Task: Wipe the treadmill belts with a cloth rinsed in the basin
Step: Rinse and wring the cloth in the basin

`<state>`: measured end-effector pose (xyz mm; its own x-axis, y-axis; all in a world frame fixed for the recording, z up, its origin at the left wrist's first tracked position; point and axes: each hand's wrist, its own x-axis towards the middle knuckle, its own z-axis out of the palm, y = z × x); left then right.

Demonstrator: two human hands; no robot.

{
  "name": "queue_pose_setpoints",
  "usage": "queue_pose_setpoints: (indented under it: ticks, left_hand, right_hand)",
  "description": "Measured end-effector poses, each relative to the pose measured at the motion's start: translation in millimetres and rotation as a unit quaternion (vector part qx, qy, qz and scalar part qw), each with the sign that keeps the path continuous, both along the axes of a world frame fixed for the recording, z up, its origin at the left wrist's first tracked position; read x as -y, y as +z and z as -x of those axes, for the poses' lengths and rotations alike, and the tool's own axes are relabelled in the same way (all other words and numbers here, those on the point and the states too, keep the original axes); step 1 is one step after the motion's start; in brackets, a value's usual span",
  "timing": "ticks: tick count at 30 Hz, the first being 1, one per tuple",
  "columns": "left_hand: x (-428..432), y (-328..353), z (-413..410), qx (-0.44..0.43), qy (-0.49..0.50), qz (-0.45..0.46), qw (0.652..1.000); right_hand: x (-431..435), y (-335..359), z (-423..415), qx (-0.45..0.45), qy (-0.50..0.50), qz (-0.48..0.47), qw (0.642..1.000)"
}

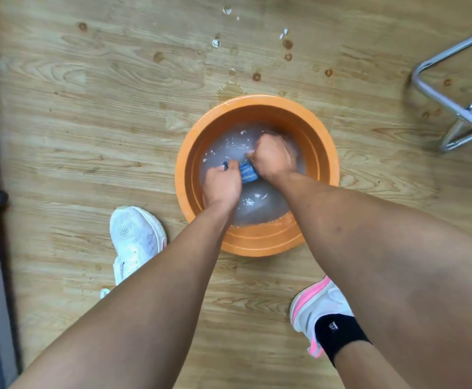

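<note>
Item: blue cloth [248, 173], bunched into a short roll, lying in the orange basin [260, 244] at the surface of the cloudy water [253, 203]. Its long axis runs lower left to upper right, spanning both fists. Left hand [222, 188] has fingers curled round the nearer end, right hand [271, 160] round the farther end, knuckles up, forearms reaching down. Judged step: rinsing or wringing; no treadmill belt in view
</note>
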<state>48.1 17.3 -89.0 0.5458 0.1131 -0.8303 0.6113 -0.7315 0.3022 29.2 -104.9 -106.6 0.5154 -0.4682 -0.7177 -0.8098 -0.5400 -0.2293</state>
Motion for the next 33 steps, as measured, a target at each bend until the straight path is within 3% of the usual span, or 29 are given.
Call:
queue_pose_setpoints:
  ticks: [5, 8, 11, 16, 18, 20, 24, 27, 29, 31, 33]
  left_hand:
    - [10, -5, -6, 0.061, -0.024, -0.029, 0.997]
    - [18, -16, -7, 0.024, 0.013, 0.052, 0.998]
    - [23, -26, 3, -0.069, 0.097, 0.104, 0.987]
    - [29, -26, 9, -0.125, 0.23, 0.13, 0.956]
    - [29, -28, 14, -0.114, 0.248, 0.129, 0.953]
    - [30, -28, 17, -0.08, 0.219, 0.118, 0.965]
    - [33, -13, -3, 0.011, 0.117, 0.096, 0.988]
    - [30, -10, -14, 0.046, 0.056, 0.075, 0.995]
    - [25, -9, -18, 0.066, 0.01, 0.042, 0.997]
    - [26, -12, -19, 0.077, -0.023, 0.009, 0.997]
    - [28, -21, -17, 0.058, -0.001, 0.037, 0.998]
  right_hand:
    - [12, -5, 6, 0.066, -0.18, -0.03, 0.981]
    - [4, -4, 10, 0.092, -0.223, -0.076, 0.968]
    - [-18, -5, 13, 0.107, -0.265, -0.158, 0.945]
    - [-39, -27, 23, 0.119, -0.379, -0.125, 0.909]
    - [-39, -29, 21, 0.105, -0.385, -0.103, 0.911]
    - [-35, -30, 16, 0.088, -0.396, -0.091, 0.909]
    - [-21, -27, 11, 0.079, -0.484, -0.096, 0.866]
    - [2, -24, 16, 0.037, -0.423, -0.039, 0.904]
    - [8, -20, 16, 0.062, -0.366, -0.018, 0.928]
    - [2, -13, 15, 0.098, -0.349, -0.033, 0.931]
    - [-18, -6, 13, 0.112, -0.36, -0.075, 0.923]
